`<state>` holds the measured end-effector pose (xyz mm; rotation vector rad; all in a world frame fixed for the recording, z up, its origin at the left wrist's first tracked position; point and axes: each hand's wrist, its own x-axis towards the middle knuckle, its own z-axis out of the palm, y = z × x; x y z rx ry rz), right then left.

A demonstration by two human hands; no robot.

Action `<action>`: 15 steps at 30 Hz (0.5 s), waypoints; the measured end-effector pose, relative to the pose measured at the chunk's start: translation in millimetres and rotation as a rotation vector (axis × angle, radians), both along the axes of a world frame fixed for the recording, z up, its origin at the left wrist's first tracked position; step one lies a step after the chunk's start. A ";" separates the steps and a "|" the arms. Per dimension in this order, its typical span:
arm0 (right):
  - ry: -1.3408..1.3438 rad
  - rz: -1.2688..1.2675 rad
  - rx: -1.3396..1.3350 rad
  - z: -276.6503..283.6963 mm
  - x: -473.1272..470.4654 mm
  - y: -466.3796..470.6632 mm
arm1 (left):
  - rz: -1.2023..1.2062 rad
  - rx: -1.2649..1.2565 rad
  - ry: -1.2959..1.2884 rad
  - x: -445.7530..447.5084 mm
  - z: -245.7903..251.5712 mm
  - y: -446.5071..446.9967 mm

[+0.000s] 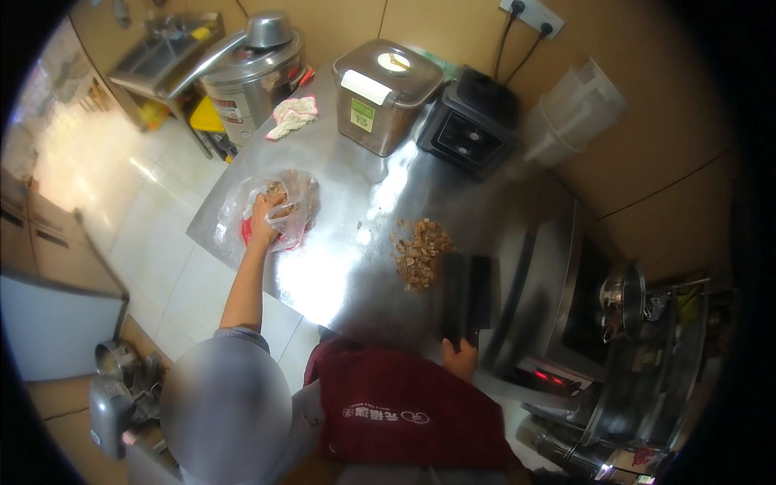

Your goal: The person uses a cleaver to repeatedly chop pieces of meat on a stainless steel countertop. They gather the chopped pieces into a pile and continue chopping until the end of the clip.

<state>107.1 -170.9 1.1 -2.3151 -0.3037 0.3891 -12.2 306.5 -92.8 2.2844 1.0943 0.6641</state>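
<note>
My left hand (pixel 265 218) reaches into a clear plastic bag (pixel 307 194) on the steel table, its fingers on brown pieces of food (pixel 276 188) inside. Parts of the fingers are hidden by the pieces and the plastic. Something red (pixel 247 231) shows at the bag's lower side. My right hand (pixel 459 361), at the table's near edge, grips the near end of a dark, flat, rectangular tool (pixel 464 297); its exact kind is unclear. Beside that tool's far end lies a loose heap of chopped brown pieces (pixel 422 251) on the table.
On the steel table (pixel 364 303) stand a lidded brown-tinted plastic bin (pixel 370 124) and a black appliance (pixel 473 121). A crumpled cloth (pixel 293 116) lies near a large metal pot (pixel 242 91). Clear plastic containers (pixel 576 112) are at the wall. A cooktop (pixel 585 303) sits right.
</note>
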 end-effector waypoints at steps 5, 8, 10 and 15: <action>0.007 0.062 0.019 -12.5 -3.7 0.7 | 0.109 -0.052 0.037 6.4 11.6 -6.1; -0.040 0.092 0.069 -20.1 -7.5 3.7 | 0.036 0.108 0.020 5.1 14.9 -14.6; -0.006 0.080 0.035 -20.5 -10.4 7.4 | -0.033 0.117 0.030 1.1 17.0 -20.6; 0.062 0.053 0.019 -10.4 -20.4 15.2 | 0.191 -0.058 -0.372 -12.7 38.2 -34.7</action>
